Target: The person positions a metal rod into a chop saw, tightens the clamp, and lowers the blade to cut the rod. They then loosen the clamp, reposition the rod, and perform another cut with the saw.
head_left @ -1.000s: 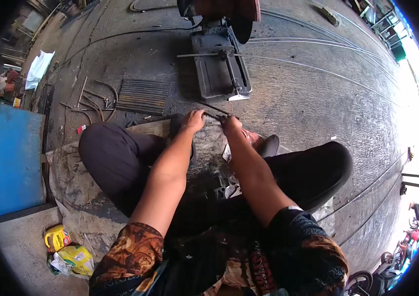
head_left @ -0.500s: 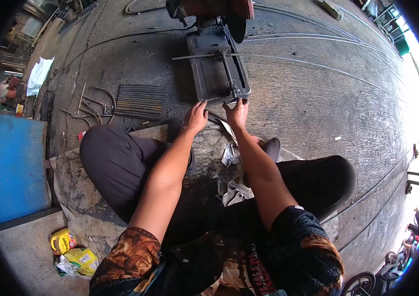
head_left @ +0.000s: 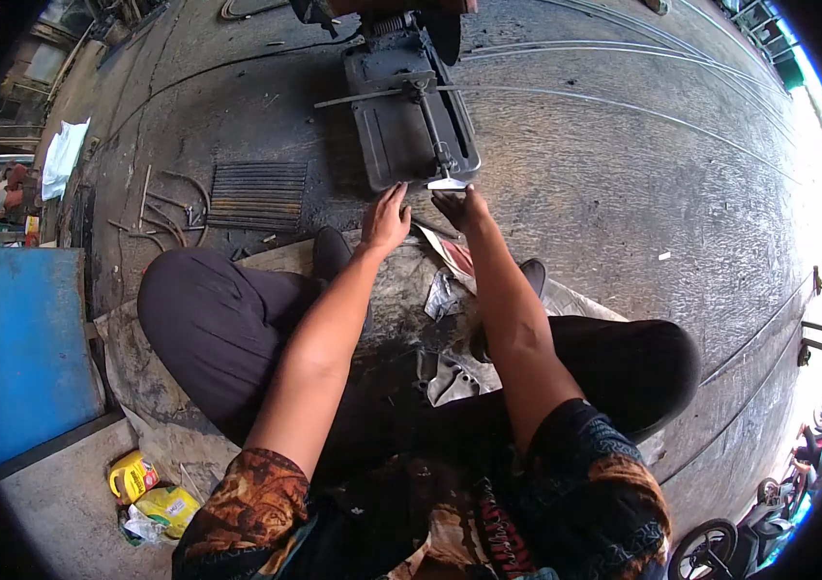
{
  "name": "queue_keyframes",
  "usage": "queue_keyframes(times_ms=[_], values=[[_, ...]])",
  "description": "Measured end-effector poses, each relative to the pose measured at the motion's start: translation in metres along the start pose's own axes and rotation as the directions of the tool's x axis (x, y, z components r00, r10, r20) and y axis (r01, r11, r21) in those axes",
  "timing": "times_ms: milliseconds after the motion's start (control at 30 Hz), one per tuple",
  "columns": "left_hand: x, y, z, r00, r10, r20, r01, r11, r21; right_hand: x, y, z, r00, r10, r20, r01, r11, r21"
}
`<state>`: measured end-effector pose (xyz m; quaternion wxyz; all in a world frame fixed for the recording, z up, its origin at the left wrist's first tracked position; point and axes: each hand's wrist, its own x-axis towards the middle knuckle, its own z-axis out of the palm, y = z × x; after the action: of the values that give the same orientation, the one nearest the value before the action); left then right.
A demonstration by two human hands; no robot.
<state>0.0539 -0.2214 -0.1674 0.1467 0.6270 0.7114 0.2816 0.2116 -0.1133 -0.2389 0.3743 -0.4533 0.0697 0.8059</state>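
Note:
A cut-off saw [head_left: 401, 126] stands on the floor in front of me, its dark disc [head_left: 443, 37] at the top edge of the view. A thin metal rod [head_left: 358, 100] lies across its base, at the vise [head_left: 419, 87]. My left hand [head_left: 388, 220] is open at the near left corner of the base, fingers stretched forward. My right hand [head_left: 464, 206] is open at the near right end, fingers pointing left just below the bright vise handle [head_left: 447, 184]. Whether they touch the handle is hard to tell.
Several cut rods [head_left: 258, 196] lie in a row left of the saw, beside bent metal pieces [head_left: 171, 211]. Long rods [head_left: 614, 101] stretch away to the right. Between my legs lie metal parts [head_left: 452, 382]. A yellow jug [head_left: 131, 477] and a blue panel [head_left: 24, 338] are at the left.
The vise handle now shows a broad bright face. My right hand's fingers have straightened toward it, and my left hand stays near the base corner. The saw sits slightly higher and further left in view.

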Motion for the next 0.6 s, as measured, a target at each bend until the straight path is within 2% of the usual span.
queue_keyframes(times_ms=[67, 100, 133, 167, 200, 233, 267, 333, 367, 467, 500, 533, 567, 600], values=[[-0.003, 0.001, -0.001, 1.0, -0.015, 0.012, 0.015, 1.0, -0.002, -0.007, -0.003, 0.001, 0.996, -0.007, -0.089, 0.002, 0.998, -0.062], [-0.003, 0.001, -0.002, 1.0, -0.021, 0.017, 0.021, 1.0, 0.001, -0.008, -0.001, 0.006, 0.949, -0.246, -0.196, 0.16, 0.914, -0.373], [-0.001, 0.002, -0.001, 1.0, -0.019, 0.006, 0.019, 1.0, -0.005, -0.014, 0.007, 0.003, 0.656, -0.751, -0.079, 0.256, 0.32, -0.912], [0.0, 0.002, 0.001, 1.0, -0.02, -0.002, 0.02, 1.0, -0.015, -0.029, 0.012, 0.0, 0.565, -0.813, 0.144, 0.335, 0.066, -0.94], [0.0, 0.001, 0.004, 1.0, -0.022, 0.006, 0.022, 1.0, -0.016, -0.04, 0.017, -0.002, 0.456, -0.811, 0.366, 0.383, -0.193, -0.903], [0.003, 0.0, 0.007, 1.0, -0.006, 0.005, 0.006, 1.0, -0.017, -0.047, 0.02, 0.003, 0.479, -0.771, 0.419, 0.374, -0.253, -0.892], [0.003, 0.0, 0.009, 1.0, 0.008, 0.005, -0.008, 1.0, -0.017, -0.049, 0.028, 0.006, 0.416, -0.755, 0.506, 0.382, -0.361, -0.851], [0.007, 0.008, 0.008, 0.999, -0.001, 0.036, 0.003, 0.999, -0.045, -0.07, 0.026, 0.028, 0.593, -0.646, 0.48, 0.281, -0.393, -0.876], [0.011, 0.009, 0.01, 0.999, 0.044, 0.009, -0.044, 0.997, -0.058, -0.067, 0.027, 0.03, 0.54, -0.685, 0.488, 0.255, -0.42, -0.871], [0.018, 0.014, 0.016, 0.994, 0.109, -0.006, -0.11, 0.993, -0.052, -0.054, 0.016, 0.028, 0.603, -0.653, 0.459, 0.265, -0.379, -0.887], [0.02, 0.016, 0.017, 0.993, 0.115, -0.016, -0.116, 0.991, -0.067, -0.048, 0.014, 0.025, 0.54, -0.705, 0.459, 0.293, -0.354, -0.888], [0.023, 0.018, 0.018, 0.992, 0.122, -0.03, -0.124, 0.989, -0.079, -0.042, 0.006, 0.023, 0.538, -0.706, 0.46, 0.29, -0.357, -0.888], [0.027, 0.019, 0.017, 0.992, 0.123, -0.035, -0.126, 0.989, -0.079, -0.031, -0.006, 0.018, 0.733, -0.611, 0.299, 0.352, -0.036, -0.935], [0.027, 0.02, 0.015, 0.991, 0.118, -0.057, -0.123, 0.989, -0.082, -0.019, -0.011, 0.01, 0.889, -0.424, 0.171, 0.313, 0.293, -0.903]])
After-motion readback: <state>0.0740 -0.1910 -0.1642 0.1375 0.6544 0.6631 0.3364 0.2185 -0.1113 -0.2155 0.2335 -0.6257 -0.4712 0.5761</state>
